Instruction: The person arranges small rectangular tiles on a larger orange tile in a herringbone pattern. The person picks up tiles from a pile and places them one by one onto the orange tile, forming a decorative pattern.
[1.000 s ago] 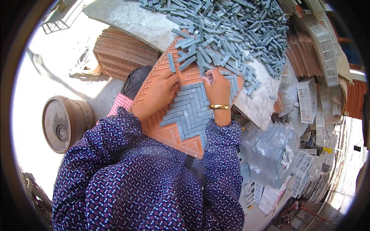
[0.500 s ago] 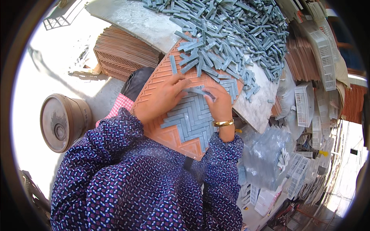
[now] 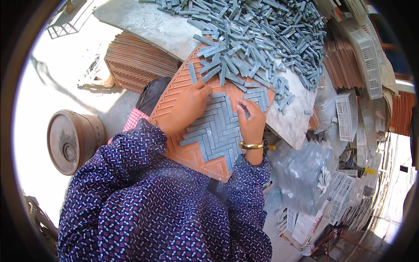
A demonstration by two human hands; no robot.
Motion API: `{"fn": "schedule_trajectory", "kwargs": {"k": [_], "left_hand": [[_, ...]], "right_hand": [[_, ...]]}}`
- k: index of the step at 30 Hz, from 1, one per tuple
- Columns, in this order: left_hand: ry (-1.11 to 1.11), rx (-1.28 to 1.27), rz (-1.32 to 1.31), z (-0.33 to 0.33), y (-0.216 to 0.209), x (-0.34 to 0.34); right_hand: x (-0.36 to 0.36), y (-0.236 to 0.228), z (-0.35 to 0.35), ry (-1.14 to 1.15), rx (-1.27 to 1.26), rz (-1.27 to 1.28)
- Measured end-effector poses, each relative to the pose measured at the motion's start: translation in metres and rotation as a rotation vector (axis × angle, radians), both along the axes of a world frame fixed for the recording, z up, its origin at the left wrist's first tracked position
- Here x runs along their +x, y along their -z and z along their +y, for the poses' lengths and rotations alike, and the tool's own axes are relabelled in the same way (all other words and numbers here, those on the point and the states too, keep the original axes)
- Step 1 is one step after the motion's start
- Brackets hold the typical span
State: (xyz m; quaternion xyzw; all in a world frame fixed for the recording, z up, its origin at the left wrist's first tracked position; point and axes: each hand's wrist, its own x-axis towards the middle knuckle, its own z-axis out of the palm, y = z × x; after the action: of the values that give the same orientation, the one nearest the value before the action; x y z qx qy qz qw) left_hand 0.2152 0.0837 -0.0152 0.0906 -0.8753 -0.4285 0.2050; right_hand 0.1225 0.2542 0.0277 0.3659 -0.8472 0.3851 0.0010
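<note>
A terracotta-coloured mould board (image 3: 170, 102) with zigzag grooves lies tilted before me, its far part under loose tiles. Narrow grey-blue strip tiles (image 3: 216, 131) fill its middle in a herringbone pattern. My left hand (image 3: 185, 109) rests over the board left of the laid tiles, fingers curled together; whatever is beneath their tips is hidden. One loose tile (image 3: 192, 73) lies just beyond these fingers. Over the right side of the pattern is my right hand (image 3: 253, 124), its thumb and fingers bent with a gap between them and no tile visible there.
A large heap of loose strip tiles (image 3: 270, 39) covers the pale slab (image 3: 144, 26) beyond the board. Stacked terracotta boards (image 3: 139, 61) stand at left, above a round bucket (image 3: 74, 139). White plastic crates (image 3: 345, 115) and a clear plastic bag (image 3: 301, 174) are at right.
The strip tile that was between my hands now lies in the pattern. My right hand has come off it and drawn slightly back; my left fingers have curled and moved up-left.
</note>
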Motion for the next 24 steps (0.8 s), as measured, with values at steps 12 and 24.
{"fn": "schedule_trajectory", "kwargs": {"k": [12,24], "left_hand": [[-0.002,0.008,0.012,0.006,0.003,-0.018],[0.031,-0.006,-0.041,0.005,-0.004,0.017]], "right_hand": [[-0.042,0.012,-0.045,0.014,0.180,0.398],[-0.022,0.011,-0.016,0.063,0.306,-0.050]]}}
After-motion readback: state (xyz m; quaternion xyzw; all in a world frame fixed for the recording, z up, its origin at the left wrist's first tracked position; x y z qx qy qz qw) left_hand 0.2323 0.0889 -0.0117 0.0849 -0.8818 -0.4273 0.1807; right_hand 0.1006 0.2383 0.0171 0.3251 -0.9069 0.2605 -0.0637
